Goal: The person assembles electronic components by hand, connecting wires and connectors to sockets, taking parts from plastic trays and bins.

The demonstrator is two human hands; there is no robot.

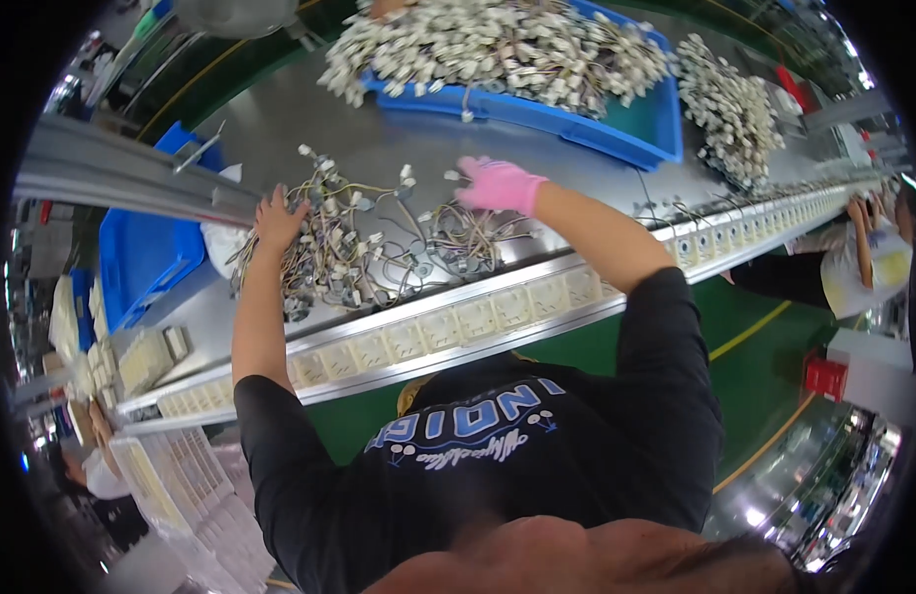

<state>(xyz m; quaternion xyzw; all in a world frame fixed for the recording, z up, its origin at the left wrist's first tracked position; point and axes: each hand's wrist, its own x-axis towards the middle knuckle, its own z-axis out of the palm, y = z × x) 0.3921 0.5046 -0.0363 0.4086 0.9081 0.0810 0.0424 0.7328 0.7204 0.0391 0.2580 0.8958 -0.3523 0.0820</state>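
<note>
- The left hand, which is bare, is lying with loosely spread fingers on the left edge of a tangled pile of thin multicoloured wire harnesses with small white plastic connectors; it is pressing on the wires, and I cannot tell if it is really gripping any.
- The right hand, wearing a pink glove, is hovering open with spread fingers over the far right part of the same pile, and it is holding nothing that I can see.
- The pile is resting on the grey metal surface, between the two hands, just behind a long rail carrying a row of cream square housings.
- A blue plastic tray heaped with more white connectors and wires is standing farther back, well apart from the hands.
- I am judging that the harnesses are light, soft and floppy, and that they are catching easily on each other; the connectors are the stiff parts, so taking one connector or one bundle near it seems safer than pulling a loose wire.
</note>
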